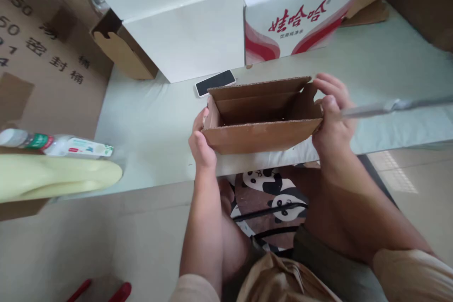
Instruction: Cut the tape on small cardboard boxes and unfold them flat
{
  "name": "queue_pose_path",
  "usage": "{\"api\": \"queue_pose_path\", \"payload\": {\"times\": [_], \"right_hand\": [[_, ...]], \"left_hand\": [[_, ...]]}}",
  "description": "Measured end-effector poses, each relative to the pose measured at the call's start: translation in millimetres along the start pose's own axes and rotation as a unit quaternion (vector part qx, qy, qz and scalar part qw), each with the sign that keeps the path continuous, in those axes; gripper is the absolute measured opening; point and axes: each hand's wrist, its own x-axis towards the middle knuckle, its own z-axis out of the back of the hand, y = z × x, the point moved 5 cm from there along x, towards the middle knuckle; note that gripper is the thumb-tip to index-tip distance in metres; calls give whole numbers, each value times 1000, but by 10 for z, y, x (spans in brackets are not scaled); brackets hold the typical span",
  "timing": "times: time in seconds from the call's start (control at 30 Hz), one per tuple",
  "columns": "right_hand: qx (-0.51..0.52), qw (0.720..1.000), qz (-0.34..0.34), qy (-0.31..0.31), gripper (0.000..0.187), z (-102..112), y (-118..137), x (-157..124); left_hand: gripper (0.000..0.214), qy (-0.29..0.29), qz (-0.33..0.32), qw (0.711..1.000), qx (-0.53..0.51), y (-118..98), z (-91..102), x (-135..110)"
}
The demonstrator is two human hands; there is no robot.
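Observation:
A small brown cardboard box point(262, 138) is between my two hands at the table's front edge. Its top faces me open, with the inside in shadow. My left hand point(203, 144) grips the left end, thumb toward me and fingers mostly hidden behind the wall. At the other end, my right hand point(334, 120) is closed around the right wall near the top corner. A thin grey, blurred strip point(396, 105) runs from beside that hand to the right edge of view; I cannot tell whether it is held. Just behind the box lies a flat white-rimmed device with a dark face point(214, 83).
White cartons point(191, 37) and a red-and-white carton point(293, 23) stand at the back of the table point(155, 141). An open cardboard box point(125, 56), a plastic bottle point(83, 147) and a pale yellow object point(71, 174) are left. A panda-patterned item point(258, 205) is below.

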Motion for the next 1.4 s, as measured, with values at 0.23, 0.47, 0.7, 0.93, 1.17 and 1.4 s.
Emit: {"api": "queue_pose_path", "payload": {"times": [0.23,0.47,0.7,0.93,1.17,1.4], "right_hand": [[66,997,-19,37,38,15,-223,-111],[175,975,-90,100,31,-136,-267,-196],[133,985,-87,61,35,-218,-409,-198],[145,984,-99,38,39,-207,-486,-115],[105,991,-41,70,47,-212,-274,82],[162,983,-82,-8,54,-215,-262,-103]], "left_hand": [[29,-40,-185,981,49,-512,-65,-78],[23,-80,-203,976,-1,-663,-209,-264],[15,-50,-125,988,74,-547,-240,-190],[35,-21,-106,991,80,-316,-139,-128],[55,-1,-54,997,49,-224,-93,-124],[32,15,-58,994,94,-225,-46,-152]]}}
